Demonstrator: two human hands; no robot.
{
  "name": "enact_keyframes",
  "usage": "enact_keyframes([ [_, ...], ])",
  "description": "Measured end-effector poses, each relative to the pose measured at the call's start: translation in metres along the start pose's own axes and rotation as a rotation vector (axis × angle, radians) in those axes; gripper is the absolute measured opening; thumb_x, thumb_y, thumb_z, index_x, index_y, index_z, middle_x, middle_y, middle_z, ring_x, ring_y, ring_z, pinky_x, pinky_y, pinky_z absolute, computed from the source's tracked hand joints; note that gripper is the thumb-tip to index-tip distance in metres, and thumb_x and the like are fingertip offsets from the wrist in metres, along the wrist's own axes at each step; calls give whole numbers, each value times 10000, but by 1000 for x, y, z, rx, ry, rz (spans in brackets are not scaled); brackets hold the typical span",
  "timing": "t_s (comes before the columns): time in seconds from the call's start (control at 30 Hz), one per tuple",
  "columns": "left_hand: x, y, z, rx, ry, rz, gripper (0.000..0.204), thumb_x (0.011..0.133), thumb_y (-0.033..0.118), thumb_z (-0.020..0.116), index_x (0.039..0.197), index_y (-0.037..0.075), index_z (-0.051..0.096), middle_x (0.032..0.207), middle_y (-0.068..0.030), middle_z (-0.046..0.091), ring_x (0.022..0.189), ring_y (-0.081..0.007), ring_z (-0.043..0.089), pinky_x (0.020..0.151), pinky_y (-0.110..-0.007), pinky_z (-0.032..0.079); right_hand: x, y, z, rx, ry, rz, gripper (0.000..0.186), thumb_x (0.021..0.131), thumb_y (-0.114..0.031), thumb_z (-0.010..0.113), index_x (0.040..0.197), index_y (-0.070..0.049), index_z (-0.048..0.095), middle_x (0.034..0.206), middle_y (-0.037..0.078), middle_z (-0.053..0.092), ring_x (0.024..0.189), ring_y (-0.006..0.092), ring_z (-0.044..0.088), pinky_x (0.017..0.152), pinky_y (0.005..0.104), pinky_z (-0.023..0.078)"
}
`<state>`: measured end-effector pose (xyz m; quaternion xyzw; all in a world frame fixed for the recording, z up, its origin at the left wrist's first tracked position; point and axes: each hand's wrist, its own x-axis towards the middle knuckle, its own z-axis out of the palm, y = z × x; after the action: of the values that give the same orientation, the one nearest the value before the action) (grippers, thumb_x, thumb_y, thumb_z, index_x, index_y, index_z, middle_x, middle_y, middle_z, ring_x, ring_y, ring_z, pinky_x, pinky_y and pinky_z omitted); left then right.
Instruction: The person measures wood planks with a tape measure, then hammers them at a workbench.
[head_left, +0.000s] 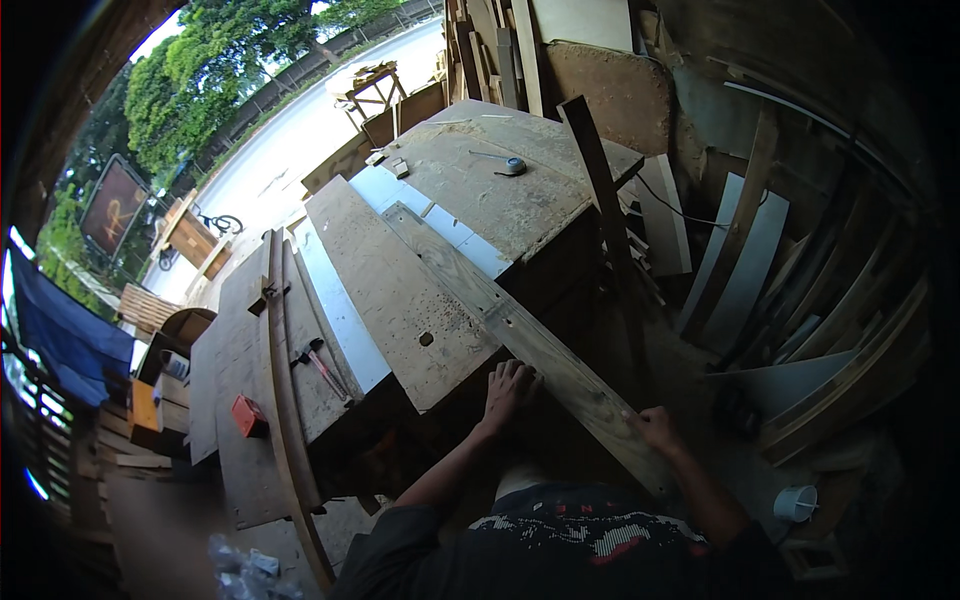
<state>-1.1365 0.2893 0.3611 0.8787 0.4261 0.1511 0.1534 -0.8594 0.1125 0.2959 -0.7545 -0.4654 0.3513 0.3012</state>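
A long grey-brown wooden plank [540,352] lies slantwise across the workbench, its near end reaching past the bench edge towards my body. My left hand [509,388] is at the plank's left edge, fingers curled against it, close to the bench corner. My right hand [655,430] grips the opposite edge nearer to me, with the thumb on top and the other fingers mostly hidden. Under the plank's far part is a wide brown board [385,275] with a dark hole near its front end.
A tape measure [511,166] rests on the far bench top. To the left are a hammer [323,368], a red box [249,416] and a long wooden strip [277,400]. An upright post [600,185] stands right of the bench, and boards [745,240] lean against the wall.
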Motion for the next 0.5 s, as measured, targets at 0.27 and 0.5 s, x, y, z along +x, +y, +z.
enact_keyframes([
  [0.27,-73,45,71,-441,-102,-80,393,913,365,612,1118,32,569,1053,-163,594,995,-337,564,897,-432,445,25,-13,13,4,-16,47,659,813,-585,670,627,46,646,461,89,486,479,101,472,468,371,395],
  [0.5,-57,80,60,-1270,-737,-641,567,967,462,536,1278,-9,485,1216,-138,571,1140,-226,557,947,-342,456,40,-40,16,48,-38,86,645,801,-589,682,658,39,671,510,107,559,500,110,515,483,370,422],
])
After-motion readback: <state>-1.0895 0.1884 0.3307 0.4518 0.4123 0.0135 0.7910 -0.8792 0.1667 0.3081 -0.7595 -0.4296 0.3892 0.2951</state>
